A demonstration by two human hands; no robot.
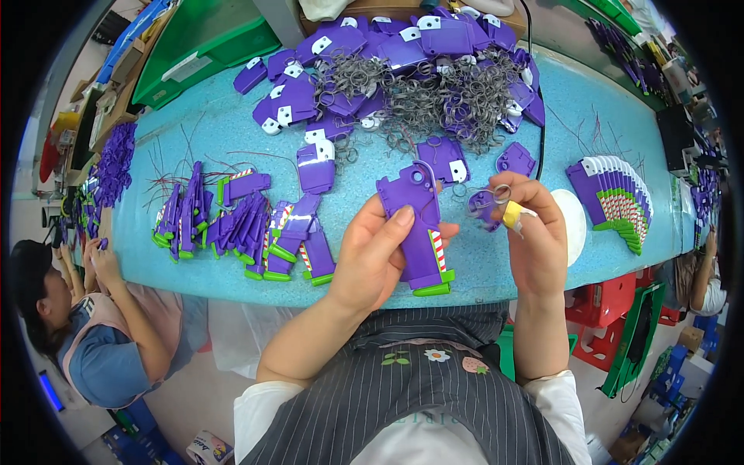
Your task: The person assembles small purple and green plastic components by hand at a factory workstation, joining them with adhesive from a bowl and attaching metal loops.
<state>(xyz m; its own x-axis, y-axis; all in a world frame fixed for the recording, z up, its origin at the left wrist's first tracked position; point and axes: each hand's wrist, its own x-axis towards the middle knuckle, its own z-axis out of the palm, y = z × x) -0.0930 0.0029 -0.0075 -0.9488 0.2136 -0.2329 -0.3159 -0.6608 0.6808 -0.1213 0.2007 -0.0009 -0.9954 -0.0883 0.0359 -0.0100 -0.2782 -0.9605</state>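
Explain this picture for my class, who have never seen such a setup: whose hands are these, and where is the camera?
There is no robot here. A person works with bare hands, and a wide fisheye camera on their head looks down, so straight edges look bent. The left hand holds a purple piece with a green end. The right hand pinches a metal wire coil. On the blue table lie heaped grey coils, purple panels and a fanned stack of similar pieces.
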